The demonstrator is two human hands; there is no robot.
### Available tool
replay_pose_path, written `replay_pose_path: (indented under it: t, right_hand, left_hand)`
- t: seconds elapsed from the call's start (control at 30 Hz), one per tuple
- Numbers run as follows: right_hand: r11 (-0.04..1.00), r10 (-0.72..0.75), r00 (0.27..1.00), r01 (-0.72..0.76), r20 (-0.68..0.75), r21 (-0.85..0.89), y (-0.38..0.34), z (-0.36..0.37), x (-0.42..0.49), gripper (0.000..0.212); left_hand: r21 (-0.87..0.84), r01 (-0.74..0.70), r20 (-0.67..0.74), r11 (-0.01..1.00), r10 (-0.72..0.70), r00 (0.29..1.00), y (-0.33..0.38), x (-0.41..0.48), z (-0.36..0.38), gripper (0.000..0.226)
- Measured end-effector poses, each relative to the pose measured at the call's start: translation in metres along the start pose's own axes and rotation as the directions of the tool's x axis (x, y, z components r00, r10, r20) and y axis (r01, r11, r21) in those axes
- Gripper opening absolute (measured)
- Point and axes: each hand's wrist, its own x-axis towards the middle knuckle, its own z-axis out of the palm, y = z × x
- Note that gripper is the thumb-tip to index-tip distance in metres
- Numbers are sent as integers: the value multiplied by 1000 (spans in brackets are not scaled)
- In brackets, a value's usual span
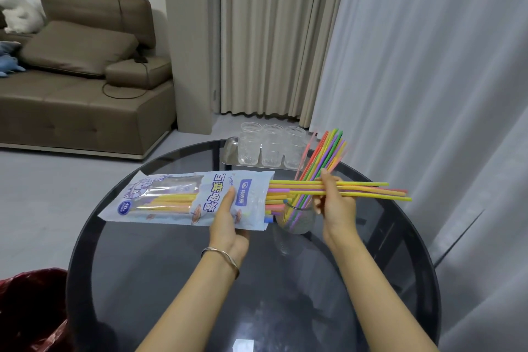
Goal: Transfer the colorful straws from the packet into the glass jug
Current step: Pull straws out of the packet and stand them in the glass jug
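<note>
My left hand [227, 221] holds the pale blue straw packet [177, 197] level above the table, its open end pointing right. Straw ends stick out of that opening [278, 197]. My right hand [333, 203] pinches several yellow and orange straws [371, 191], drawn sideways mostly clear of the packet. Below and between my hands stands the glass jug [297, 221], partly hidden by the packet and my right hand. Several colourful straws [325, 151] lean in the jug, slanting up to the right.
The round dark glass table [177, 280] carries a metal tray [230, 148] with three clear plastic cups [271, 148] at its far edge. A red bag [31, 308] sits at the lower left. A brown sofa is at the back left, grey curtains on the right.
</note>
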Motion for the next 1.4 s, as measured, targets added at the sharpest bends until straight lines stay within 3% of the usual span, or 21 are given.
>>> replay_pose_path:
  t: [0.23,0.4,0.5,0.63,0.7,0.8,0.93,1.1,1.23,1.4]
  right_hand:
    - [999,-41,983,35,-179,-33,-17,-25,46,28]
    - [987,-126,975,105,-183,-121,-26,-36,82,29]
    - [977,-147,977,119,-154,-176,-29,-38,101,32]
    - [930,-192,980,163,-56,-330,-31,-33,119,38]
    - [849,-210,975,219,73,-480,-28,-27,123,35]
    - [726,-73,960,236,269,-646,-18,-16,122,30]
    - [629,70,903,290,424,-722,-3,-2,119,31]
    - [564,91,897,312,432,-765,4,0,120,32]
    - [593,-52,923,335,380,-732,9,-5,120,32]
    - [602,-236,952,300,193,-740,5,-19,116,66]
  left_hand:
    - [-7,-33,-51,999,33,998,7,20,5,25]
    - [21,-42,-61,999,43,997,5,30,5,35]
    - [38,-49,-58,998,51,997,2,34,5,28]
    - [59,-58,-71,997,62,996,-1,38,4,27]
    - [65,-56,-75,996,61,995,-2,38,3,28]
    - [69,-60,-78,996,66,995,-2,39,3,34]
    - [74,-61,-70,995,66,995,-1,40,2,29]
    - [71,-61,-59,996,65,996,-1,41,3,26]
    - [60,-53,-42,997,55,998,-1,40,3,26]
    - [55,-59,-42,997,61,997,-1,34,5,28]
